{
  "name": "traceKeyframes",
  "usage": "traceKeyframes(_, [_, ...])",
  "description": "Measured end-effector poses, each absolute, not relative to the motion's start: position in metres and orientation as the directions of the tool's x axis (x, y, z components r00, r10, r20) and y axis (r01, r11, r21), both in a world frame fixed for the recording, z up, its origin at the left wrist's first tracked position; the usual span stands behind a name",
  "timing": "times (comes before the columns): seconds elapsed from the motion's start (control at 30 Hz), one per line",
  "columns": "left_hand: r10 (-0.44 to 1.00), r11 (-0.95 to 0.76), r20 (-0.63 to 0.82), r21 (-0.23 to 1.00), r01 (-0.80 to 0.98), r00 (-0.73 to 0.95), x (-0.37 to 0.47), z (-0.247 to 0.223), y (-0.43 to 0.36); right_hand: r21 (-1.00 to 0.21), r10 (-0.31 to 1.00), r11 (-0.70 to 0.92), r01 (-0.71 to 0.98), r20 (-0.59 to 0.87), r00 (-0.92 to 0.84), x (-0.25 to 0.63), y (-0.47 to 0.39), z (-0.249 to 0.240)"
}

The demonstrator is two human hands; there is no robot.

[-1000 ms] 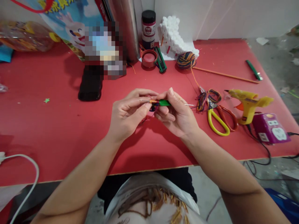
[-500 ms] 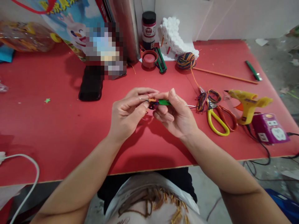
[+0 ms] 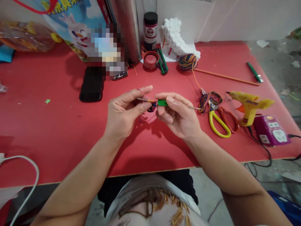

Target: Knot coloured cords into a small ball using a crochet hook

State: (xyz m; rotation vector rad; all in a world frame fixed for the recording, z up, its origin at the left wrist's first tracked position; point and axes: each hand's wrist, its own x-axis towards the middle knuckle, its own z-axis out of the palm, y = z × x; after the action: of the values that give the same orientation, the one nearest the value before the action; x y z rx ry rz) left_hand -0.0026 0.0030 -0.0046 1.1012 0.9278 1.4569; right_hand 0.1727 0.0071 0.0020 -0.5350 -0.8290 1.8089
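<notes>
Over the middle of the red table (image 3: 70,141), my right hand (image 3: 180,114) is closed around the green grip of a crochet hook (image 3: 162,103). The hook's thin metal shaft points left, and its other end sticks out right of my hand. My left hand (image 3: 124,113) pinches a small dark multicoloured piece of crochet work (image 3: 152,107) between thumb and fingers, with the hook's shaft passing at it. A strand of yarn runs over my left forefinger, and loose yarn hangs below. Part of the piece is hidden behind my left thumb.
Right of my hands lie a yarn bundle (image 3: 210,100), scissors (image 3: 219,122), a yellow glue gun (image 3: 249,105) and a purple power socket (image 3: 271,128). Behind are a yarn ball (image 3: 187,61), a wooden stick (image 3: 228,77), a green cutter (image 3: 162,62) and a jar (image 3: 150,31). A black phone (image 3: 91,84) lies left.
My left hand has shifted slightly left and its forefinger has lifted, raising the yarn strand. My right fingers now lie further forward over the hook's grip. More loose yarn shows below.
</notes>
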Motion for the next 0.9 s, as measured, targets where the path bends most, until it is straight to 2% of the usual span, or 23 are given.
traceKeyframes(0.1, [0.993, -0.119, 0.109, 0.93, -0.348, -0.048, 0.001, -0.003, 0.003, -0.73, 0.946, -0.209, -0.651, 0.018, -0.323, 0.17, 0.006, 0.001])
traceKeyframes(0.27, [0.993, -0.109, 0.084, 0.915, -0.388, -0.08, 0.007, -0.003, 0.001, -0.683, 0.943, -0.262, -0.682, -0.03, -0.332, 0.166, 0.008, -0.003])
traceKeyframes(0.57, [0.989, -0.15, 0.14, 0.946, -0.286, -0.053, -0.003, -0.003, 0.002, -0.675, 0.924, -0.3, -0.675, -0.029, -0.382, 0.167, 0.012, -0.005])
traceKeyframes(0.73, [0.974, -0.206, 0.179, 0.952, -0.227, -0.136, -0.003, -0.005, 0.005, -0.696, 0.922, -0.297, -0.654, -0.03, -0.387, 0.166, 0.011, -0.005])
traceKeyframes(0.9, [0.994, -0.075, 0.04, 0.93, -0.359, -0.103, 0.002, -0.003, 0.004, -0.734, 0.942, -0.227, -0.64, 0.002, -0.337, 0.165, 0.009, -0.004])
